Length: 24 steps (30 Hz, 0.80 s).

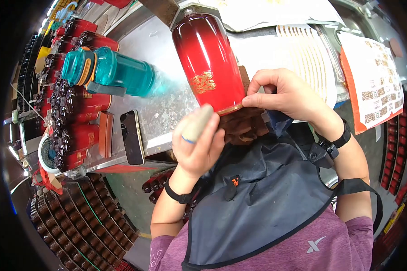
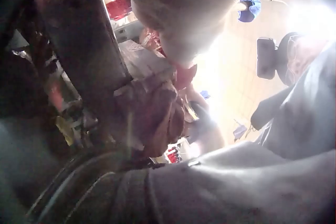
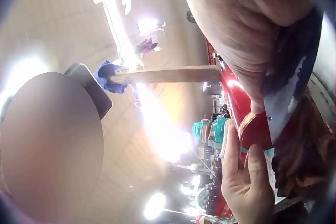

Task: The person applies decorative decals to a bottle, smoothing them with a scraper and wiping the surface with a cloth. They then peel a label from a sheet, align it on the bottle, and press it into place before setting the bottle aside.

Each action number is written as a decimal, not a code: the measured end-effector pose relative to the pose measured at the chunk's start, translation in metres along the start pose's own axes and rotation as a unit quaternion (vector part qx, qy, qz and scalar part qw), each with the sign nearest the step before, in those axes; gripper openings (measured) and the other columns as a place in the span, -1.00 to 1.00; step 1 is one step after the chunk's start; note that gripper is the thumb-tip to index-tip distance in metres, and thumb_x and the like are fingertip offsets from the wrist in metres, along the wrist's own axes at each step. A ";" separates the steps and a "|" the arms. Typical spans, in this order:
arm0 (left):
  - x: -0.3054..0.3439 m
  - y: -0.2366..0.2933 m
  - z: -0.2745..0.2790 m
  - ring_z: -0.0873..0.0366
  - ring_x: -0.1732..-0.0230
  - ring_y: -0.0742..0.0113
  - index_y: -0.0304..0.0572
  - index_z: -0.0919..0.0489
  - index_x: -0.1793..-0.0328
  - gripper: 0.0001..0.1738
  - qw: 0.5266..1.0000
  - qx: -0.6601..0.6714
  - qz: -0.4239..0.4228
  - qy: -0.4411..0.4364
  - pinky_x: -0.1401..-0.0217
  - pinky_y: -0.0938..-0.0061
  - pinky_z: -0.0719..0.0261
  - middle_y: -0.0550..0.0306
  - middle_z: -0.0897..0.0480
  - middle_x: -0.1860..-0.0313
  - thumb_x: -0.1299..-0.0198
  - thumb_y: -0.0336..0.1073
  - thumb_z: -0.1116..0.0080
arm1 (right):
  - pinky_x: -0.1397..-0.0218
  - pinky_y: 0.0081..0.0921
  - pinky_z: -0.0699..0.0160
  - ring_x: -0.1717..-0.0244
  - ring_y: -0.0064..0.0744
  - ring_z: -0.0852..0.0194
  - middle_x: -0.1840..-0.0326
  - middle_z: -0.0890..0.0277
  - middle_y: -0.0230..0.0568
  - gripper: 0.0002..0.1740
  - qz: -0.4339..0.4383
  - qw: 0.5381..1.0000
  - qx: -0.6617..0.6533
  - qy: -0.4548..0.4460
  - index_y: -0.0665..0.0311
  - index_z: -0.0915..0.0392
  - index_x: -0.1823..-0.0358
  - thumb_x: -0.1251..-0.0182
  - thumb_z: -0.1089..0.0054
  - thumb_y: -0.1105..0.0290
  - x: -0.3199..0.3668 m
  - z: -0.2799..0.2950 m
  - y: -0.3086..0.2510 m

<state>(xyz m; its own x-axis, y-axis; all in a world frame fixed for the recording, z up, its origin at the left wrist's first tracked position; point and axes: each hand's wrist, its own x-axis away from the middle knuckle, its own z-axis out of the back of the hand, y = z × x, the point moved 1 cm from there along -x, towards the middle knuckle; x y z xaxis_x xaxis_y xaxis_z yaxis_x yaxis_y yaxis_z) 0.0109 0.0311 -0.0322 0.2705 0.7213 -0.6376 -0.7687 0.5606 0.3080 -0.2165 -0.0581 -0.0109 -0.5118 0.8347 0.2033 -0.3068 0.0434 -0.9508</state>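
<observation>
A glossy red bottle (image 1: 212,56), dark at its neck end and marked with a gold motif, lies on its side, its base toward the person. Along the base edge runs a narrow gold band (image 1: 229,109). The right hand (image 1: 294,95) pinches the band at the base's right side between thumb and index finger. At the left side of the base, the left hand (image 1: 196,147) touches the bottle with its fingers loosely bent, a pale cover on one finger. In the right wrist view, the left hand (image 3: 247,182) lies against the red base (image 3: 255,132). The left wrist view is dim.
Left of the bottle lie a teal flask (image 1: 122,72) and a phone (image 1: 132,137), with several red bottles (image 1: 79,137) beyond. Brown cloth (image 1: 246,126) is under the base. A sheet of gold strips (image 1: 303,54) and an orange-edged label sheet (image 1: 371,81) are at right.
</observation>
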 end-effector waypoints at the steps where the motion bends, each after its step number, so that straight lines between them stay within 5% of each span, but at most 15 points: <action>1: 0.002 0.003 0.002 -0.54 -0.21 -0.02 -0.31 -0.66 -0.15 -0.59 0.999 0.005 -0.034 -0.013 -0.24 0.23 -0.57 -0.12 -0.61 -0.20 -0.15 -0.40 -0.35 | 0.50 -0.66 -0.03 0.54 -0.79 -0.04 0.58 -0.26 -0.63 -0.80 0.026 1.000 0.009 0.002 0.25 -0.65 0.39 -0.26 -0.45 0.31 -0.001 -0.001 0.003; 4: 0.000 0.007 0.000 -0.54 -0.15 0.07 -0.20 -0.75 0.01 -0.73 0.997 -0.007 -0.070 -0.014 -0.10 0.26 -0.65 0.03 -0.68 -0.07 -0.14 -0.42 -0.33 | 0.51 -0.66 -0.03 0.54 -0.78 -0.04 0.61 -0.24 -0.64 -0.80 -0.008 1.000 0.001 -0.011 0.26 -0.64 0.40 -0.27 -0.44 0.31 0.000 -0.001 -0.005; 10: -0.015 0.013 -0.014 -0.44 -0.22 0.25 0.02 -0.77 -0.02 -0.54 0.989 -0.059 -0.137 -0.020 -0.13 0.34 -0.64 0.28 -0.61 -0.13 0.11 -0.43 -0.34 | 0.49 -0.66 -0.12 0.52 -0.80 -0.12 0.59 -0.32 -0.61 -0.80 -0.001 1.000 -0.017 -0.017 0.27 -0.64 0.37 -0.29 -0.43 0.32 0.000 -0.001 0.000; 18: -0.007 0.011 0.000 -0.52 -0.20 0.16 -0.12 -0.76 0.01 -0.62 0.993 -0.059 -0.098 -0.035 -0.13 0.28 -0.70 0.17 -0.65 -0.12 0.04 -0.45 -0.31 | 0.47 -0.68 -0.16 0.51 -0.80 -0.15 0.59 -0.35 -0.60 -0.79 0.020 0.999 -0.022 -0.013 0.30 -0.64 0.37 -0.32 -0.40 0.31 -0.001 -0.004 0.009; 24: -0.017 0.016 -0.006 -0.50 -0.19 0.19 -0.07 -0.78 0.05 -0.64 0.983 -0.091 -0.160 -0.020 -0.08 0.31 -0.70 0.20 -0.65 -0.11 0.05 -0.44 -0.30 | 0.45 -0.67 -0.21 0.50 -0.79 -0.18 0.58 -0.39 -0.59 -0.79 0.010 0.999 -0.027 -0.027 0.31 -0.65 0.36 -0.34 -0.39 0.32 -0.001 -0.004 0.009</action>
<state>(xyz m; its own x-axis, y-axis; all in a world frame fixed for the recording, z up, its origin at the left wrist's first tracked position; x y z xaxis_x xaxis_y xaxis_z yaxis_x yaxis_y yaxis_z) -0.0097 0.0255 -0.0209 0.5354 0.5371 -0.6518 -0.7306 0.6817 -0.0384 -0.2153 -0.0560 -0.0210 -0.5604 0.8049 0.1955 -0.2533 0.0581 -0.9656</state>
